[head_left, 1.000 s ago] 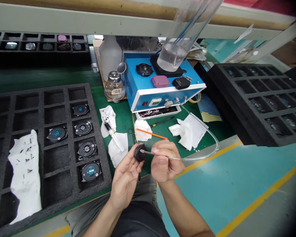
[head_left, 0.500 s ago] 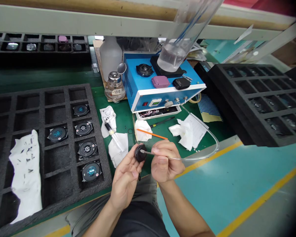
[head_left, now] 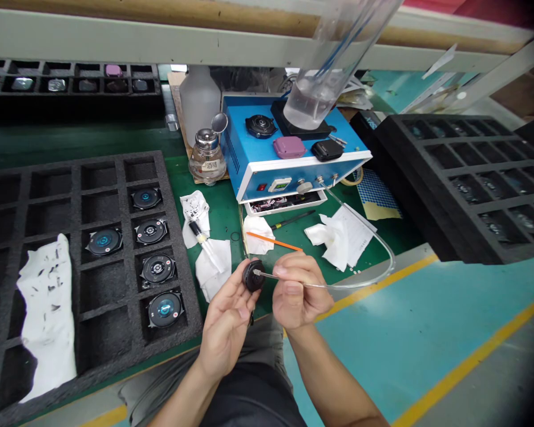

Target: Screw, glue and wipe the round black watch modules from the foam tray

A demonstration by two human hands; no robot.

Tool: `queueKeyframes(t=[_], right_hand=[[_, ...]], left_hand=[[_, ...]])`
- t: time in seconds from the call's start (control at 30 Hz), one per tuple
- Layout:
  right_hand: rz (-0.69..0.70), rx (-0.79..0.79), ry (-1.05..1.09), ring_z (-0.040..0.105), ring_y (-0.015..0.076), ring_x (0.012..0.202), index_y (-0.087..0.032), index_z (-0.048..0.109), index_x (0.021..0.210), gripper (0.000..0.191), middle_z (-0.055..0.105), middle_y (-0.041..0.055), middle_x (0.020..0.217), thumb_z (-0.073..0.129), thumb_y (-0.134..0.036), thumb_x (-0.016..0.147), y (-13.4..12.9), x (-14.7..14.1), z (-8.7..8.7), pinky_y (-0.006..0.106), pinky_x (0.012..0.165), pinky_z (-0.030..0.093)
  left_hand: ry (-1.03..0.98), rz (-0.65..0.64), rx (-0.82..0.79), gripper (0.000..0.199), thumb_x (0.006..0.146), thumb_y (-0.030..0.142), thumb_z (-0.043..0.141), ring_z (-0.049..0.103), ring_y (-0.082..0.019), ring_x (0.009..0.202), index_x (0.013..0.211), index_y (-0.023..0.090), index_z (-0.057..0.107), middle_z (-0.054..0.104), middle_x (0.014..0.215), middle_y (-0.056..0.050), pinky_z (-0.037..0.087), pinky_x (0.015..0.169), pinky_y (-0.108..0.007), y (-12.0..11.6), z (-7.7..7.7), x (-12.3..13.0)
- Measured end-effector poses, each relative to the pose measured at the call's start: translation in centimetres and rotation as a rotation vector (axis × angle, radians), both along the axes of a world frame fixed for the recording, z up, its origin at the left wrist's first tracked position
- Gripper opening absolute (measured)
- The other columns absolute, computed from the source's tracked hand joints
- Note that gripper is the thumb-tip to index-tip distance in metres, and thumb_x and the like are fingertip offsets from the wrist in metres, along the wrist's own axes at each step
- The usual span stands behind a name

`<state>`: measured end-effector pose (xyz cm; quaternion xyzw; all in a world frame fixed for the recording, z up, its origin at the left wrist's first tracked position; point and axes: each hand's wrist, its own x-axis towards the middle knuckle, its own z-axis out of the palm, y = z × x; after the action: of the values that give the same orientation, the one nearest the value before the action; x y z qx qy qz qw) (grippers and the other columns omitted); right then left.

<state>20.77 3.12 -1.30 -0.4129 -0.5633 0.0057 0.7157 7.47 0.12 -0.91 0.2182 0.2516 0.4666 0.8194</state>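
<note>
Between the fingers of my left hand [head_left: 229, 317] is a round black watch body [head_left: 253, 276], tilted with one face toward my right. My right hand [head_left: 300, 290] pinches a clear plastic tube [head_left: 360, 286], whose pale tip meets the watch face. From there the tube curves right and up to the front of a blue box-shaped machine [head_left: 267, 154]. An orange stick [head_left: 285, 244] and a white tissue [head_left: 258, 234] lie just beyond my hands. Left of them rests a brush-like tool [head_left: 207, 248] on more tissue.
At left, a black foam tray [head_left: 136, 370] holds several round watches and a spotted white cloth [head_left: 48, 314]. Another foam tray [head_left: 409, 196] stands at right. A glass bottle [head_left: 207, 163] is beside the machine, and a tall clear cylinder [head_left: 309, 101] with liquid stands on top.
</note>
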Motion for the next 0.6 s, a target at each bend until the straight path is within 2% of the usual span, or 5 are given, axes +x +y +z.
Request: queueKeyframes(t=[0.4, 0.6], right_hand=[[0.028, -0.002, 0.012, 0.061, 0.0167, 0.069, -0.019, 0.073, 0.098, 0.019, 0.064, 0.0036, 0.081, 0.054, -0.023, 0.099, -0.22, 0.00, -0.18, 0.035, 0.058, 0.051], [0.025, -0.011, -0.001, 0.061, 0.0165, 0.069, -0.020, 0.073, 0.099, 0.019, 0.063, 0.0031, 0.081, 0.054, -0.024, 0.099, -0.35, 0.03, -0.01, 0.035, 0.058, 0.052]], left_hand=[[0.028, -0.003, -0.018, 0.056, 0.084, 0.019, 0.067, 0.043, -0.031, 0.151, 0.139, 0.031, 0.067, 0.057, 0.156, -0.005, 0.033, 0.124, -0.045, 0.01, 0.23, -0.02], [0.022, 0.000, -0.011, 0.056, 0.084, 0.019, 0.067, 0.042, -0.032, 0.152, 0.139, 0.030, 0.067, 0.056, 0.157, -0.006, 0.032, 0.125, -0.048, 0.00, 0.12, 0.01]])
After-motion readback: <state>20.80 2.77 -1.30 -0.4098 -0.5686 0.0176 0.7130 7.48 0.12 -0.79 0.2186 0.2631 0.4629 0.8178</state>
